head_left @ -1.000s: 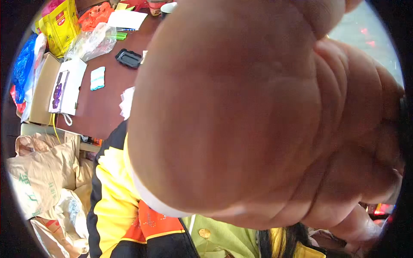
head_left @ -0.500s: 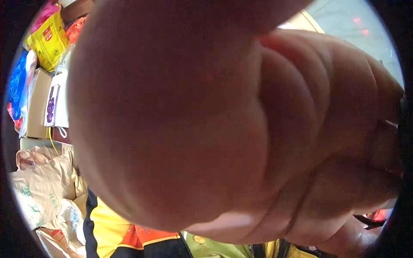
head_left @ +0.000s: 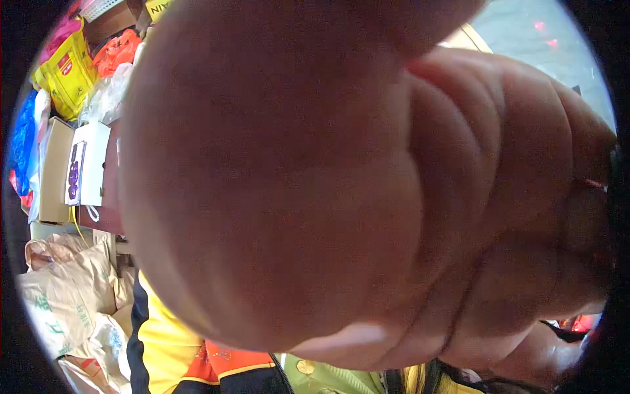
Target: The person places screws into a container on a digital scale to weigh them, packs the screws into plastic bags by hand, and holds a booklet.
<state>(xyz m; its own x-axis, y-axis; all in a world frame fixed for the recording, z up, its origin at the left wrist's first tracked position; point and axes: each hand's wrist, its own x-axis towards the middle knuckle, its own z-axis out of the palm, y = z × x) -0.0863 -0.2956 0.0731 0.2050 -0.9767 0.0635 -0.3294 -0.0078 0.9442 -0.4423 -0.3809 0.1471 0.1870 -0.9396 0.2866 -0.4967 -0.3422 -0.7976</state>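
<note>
The palm of my left hand [head_left: 315, 197] fills most of the head view, very close to the camera and dark. Its thumb side is at the top, and the fingers stretch to the right edge, pressed together and bent round it. The fingertips and whatever they hold are hidden. Below the palm show a yellow, black and red jacket [head_left: 167, 348] and a green garment [head_left: 335, 374] with a round gold piece [head_left: 306, 366]. My right hand is out of view.
At the left stand a white box [head_left: 95, 154] with a purple item [head_left: 74, 172], a yellow bag [head_left: 65, 79], a red plastic bag [head_left: 118, 52], a clear bag [head_left: 108, 98] and a blue bag [head_left: 23, 141]. Brown paper bags [head_left: 69, 282] lie below. A strip of tabletop [head_left: 111, 171] shows.
My left hand has come closer and spread leftward, covering the black tray and small packet seen on the table a second ago. The left-side items have shifted slightly leftward and down.
</note>
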